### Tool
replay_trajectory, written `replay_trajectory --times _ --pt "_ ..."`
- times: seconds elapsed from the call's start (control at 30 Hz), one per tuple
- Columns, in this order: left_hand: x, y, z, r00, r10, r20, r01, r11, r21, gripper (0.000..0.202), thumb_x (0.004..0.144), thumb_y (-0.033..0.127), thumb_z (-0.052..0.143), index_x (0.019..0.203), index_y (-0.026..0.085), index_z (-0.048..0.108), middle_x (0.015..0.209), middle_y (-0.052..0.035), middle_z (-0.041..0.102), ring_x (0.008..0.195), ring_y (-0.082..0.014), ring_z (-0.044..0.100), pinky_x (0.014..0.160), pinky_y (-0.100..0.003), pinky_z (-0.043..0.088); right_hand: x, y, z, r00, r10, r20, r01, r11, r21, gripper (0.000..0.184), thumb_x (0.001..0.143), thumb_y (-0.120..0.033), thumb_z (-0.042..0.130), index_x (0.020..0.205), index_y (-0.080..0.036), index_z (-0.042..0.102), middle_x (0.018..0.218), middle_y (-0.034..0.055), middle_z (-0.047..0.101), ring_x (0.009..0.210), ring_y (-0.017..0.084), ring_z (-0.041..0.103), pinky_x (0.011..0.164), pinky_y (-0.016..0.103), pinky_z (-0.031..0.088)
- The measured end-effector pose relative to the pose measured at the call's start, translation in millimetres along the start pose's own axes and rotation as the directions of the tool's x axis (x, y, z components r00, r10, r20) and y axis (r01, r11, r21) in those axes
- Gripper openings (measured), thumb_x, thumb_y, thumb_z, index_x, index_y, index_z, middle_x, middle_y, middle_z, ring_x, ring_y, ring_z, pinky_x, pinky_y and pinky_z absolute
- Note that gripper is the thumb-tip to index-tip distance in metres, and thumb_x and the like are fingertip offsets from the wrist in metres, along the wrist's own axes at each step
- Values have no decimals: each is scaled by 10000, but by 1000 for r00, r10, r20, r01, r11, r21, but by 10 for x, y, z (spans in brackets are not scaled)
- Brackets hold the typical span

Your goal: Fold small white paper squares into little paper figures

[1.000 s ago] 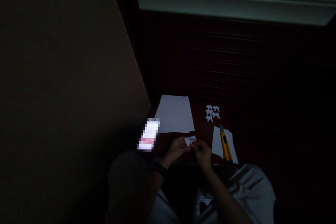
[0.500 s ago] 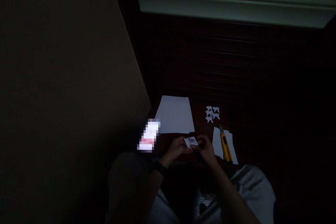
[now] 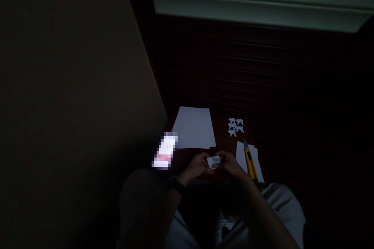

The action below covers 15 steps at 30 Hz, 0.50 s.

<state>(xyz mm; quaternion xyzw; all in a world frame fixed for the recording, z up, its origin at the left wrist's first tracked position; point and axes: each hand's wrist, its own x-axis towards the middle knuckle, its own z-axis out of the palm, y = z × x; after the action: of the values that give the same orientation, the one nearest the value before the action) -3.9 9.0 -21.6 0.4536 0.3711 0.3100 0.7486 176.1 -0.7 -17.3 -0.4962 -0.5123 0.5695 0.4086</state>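
Note:
The scene is very dim. Both my hands meet over the near edge of a dark wooden table [image 3: 224, 144]. My left hand [image 3: 196, 165] and my right hand [image 3: 229, 162] pinch a small folded white paper piece [image 3: 213, 161] between them, fingers closed on it. A dark band sits on my left wrist. Beyond my hands a white sheet of paper [image 3: 195, 127] lies flat on the table.
Several small folded white paper shapes [image 3: 235, 127] sit clustered at the table's back right. A yellow utility knife [image 3: 250, 162] lies on smaller white sheets [image 3: 257, 159] at right. A lit phone screen [image 3: 165, 151] glows at left. A wall rises on the left.
The hands have shifted slightly while working the small paper piece; my right hand turned and moved a little to the right. Everything on the table stays put.

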Motion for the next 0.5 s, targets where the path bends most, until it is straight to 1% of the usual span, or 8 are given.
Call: replay_trajectory --times 0.13,0.23,0.33,0.5 --pt "-15 6 5 1000 -5 -9 5 1000 -21 481 498 185 774 894 149 503 719 -30 636 638 -196 638 646 -388 516 25 33 18 999 32 -17 -31 998 55 372 490 -201 742 819 -171 572 653 -27 606 556 133 552 515 243 435" --pt "-17 -5 -9 1000 -2 -14 2 1000 -20 482 504 188 773 898 150 499 702 -25 634 627 -197 639 639 -386 517 51 71 40 997 45 -69 -42 998 52 392 464 -199 752 799 -173 549 631 -31 591 543 135 548 492 238 435" --pt "-12 -22 -28 1000 25 -11 -25 1000 -8 489 511 189 770 917 147 501 689 -22 630 634 -198 640 649 -385 515 58 89 57 994 34 -105 -27 998 63 410 468 -203 751 807 -180 522 643 -31 583 558 136 548 491 234 440" --pt "-19 -6 -25 998 56 -16 -55 998 16 424 532 217 762 872 136 523 703 -32 631 665 -193 640 676 -380 512 35 43 68 996 -2 -95 12 994 107 382 520 -228 729 805 -198 477 681 -32 577 599 136 545 516 234 445"
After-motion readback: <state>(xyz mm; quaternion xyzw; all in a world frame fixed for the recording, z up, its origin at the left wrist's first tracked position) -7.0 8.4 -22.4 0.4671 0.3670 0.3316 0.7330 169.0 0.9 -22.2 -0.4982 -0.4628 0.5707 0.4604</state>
